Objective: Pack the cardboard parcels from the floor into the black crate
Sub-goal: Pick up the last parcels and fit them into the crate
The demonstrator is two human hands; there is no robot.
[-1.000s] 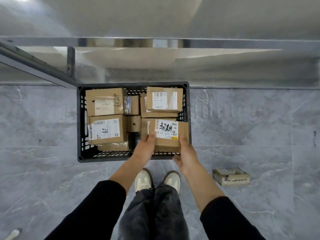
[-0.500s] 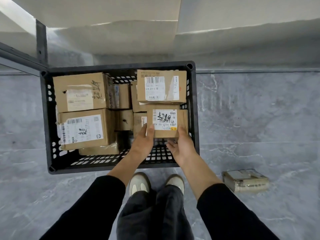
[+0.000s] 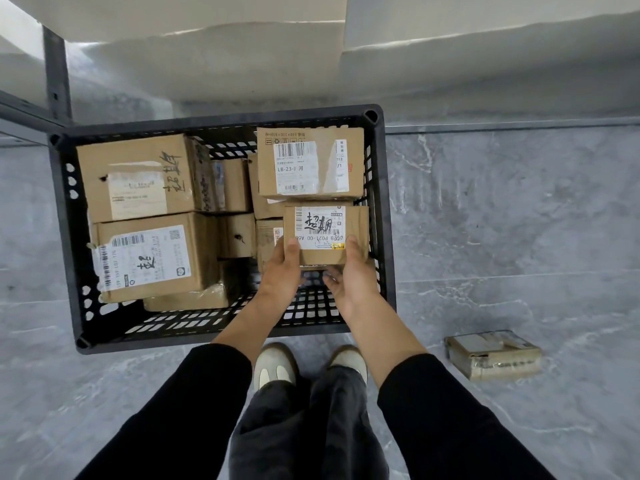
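Lowering a small labelled parcel into the black crate, both hands clamped on its near edge: left hand at the near-left corner with the thumb on top, right hand at the near-right corner, fingers curled beneath. Compared with a second ago, reaching further forward and deeper, so that the parcel sits over the right side of the crate, beyond the open grid of crate bottom directly under the wrists, rather than above the near rim. Meaning for the task: placement under way, probably close to release, though contact with the parcels below cannot be told. Just ahead of the hands, a larger parcel with a barcode label lying on top of others. Left of the hands, two big boxes stacked against the left wall, smaller ones wedged between. Right of the right hand and nearer the body, outside the crate, one taped flat parcel resting on the floor, well apart from the crate; likely next to go in. Grey marble-look floor tiles all round, a dark metal shelf frame beyond and left of the hands, pale boards or panels above the crate's far side.
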